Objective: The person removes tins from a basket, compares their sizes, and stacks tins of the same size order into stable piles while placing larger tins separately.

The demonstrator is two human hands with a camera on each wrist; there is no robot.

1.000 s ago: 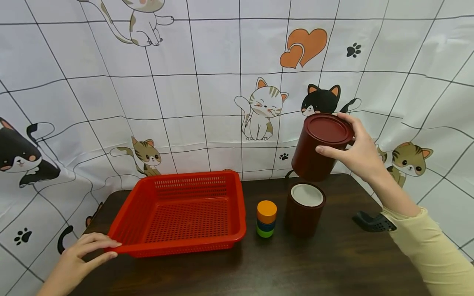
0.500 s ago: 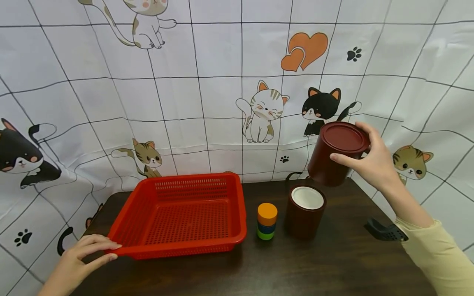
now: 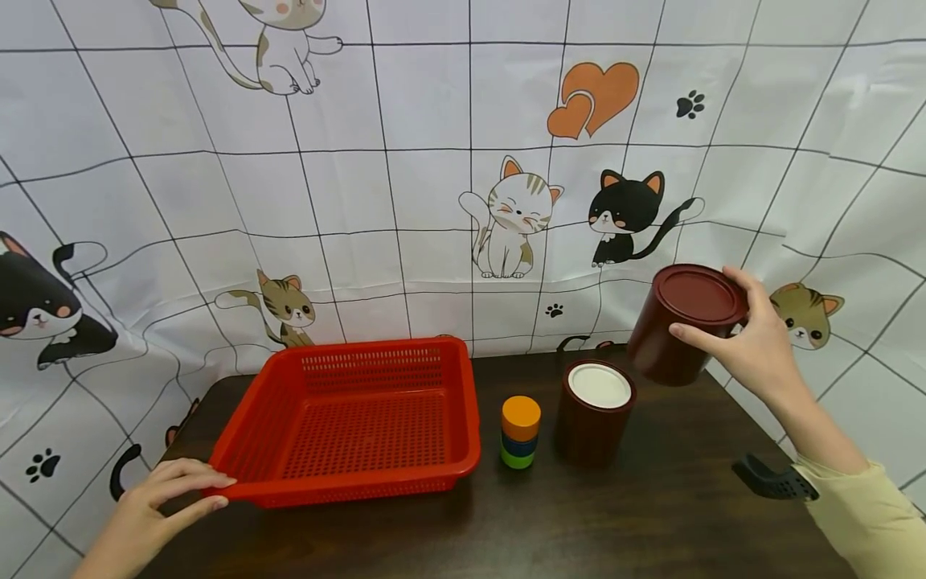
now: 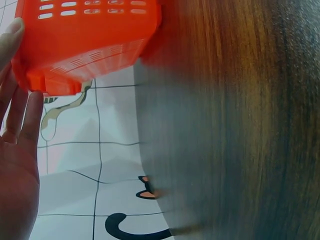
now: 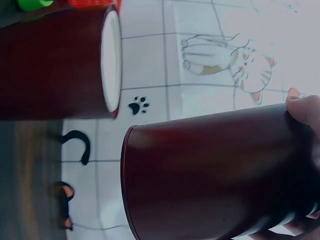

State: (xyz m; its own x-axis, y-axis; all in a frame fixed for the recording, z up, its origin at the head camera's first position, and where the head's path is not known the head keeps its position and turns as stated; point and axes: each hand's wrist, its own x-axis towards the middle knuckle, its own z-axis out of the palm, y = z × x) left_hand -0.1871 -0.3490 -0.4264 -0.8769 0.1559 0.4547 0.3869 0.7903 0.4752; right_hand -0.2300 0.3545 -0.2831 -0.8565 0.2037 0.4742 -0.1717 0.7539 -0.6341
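A dark red cylindrical canister (image 3: pixel 687 322) is gripped by my right hand (image 3: pixel 755 346), thumb on the near side and fingers round the far side. It is held in the air, tilted, with its flat ridged end up. Lower and to its left stands a second dark red canister (image 3: pixel 595 418) with a white round top (image 5: pixel 111 62). The right wrist view shows the held canister's rimmed end close to it. At far left, my left hand (image 3: pixel 155 511) pinches the near corner of a red plastic basket (image 3: pixel 347 486), thumb below the rim and fingers over it.
A small stack of orange, dark blue and green round pieces (image 3: pixel 521 430) stands between basket and standing canister. All rest on a dark wooden table (image 3: pixel 506 531). Behind hangs a white gridded cloth (image 3: pixel 419 193) printed with cats. A black strap (image 3: pixel 774 480) shows at my right wrist.
My right hand has carried the canister rightward and lower, from over the standing canister to its right side. My left hand, the basket and the coloured stack stay in place.
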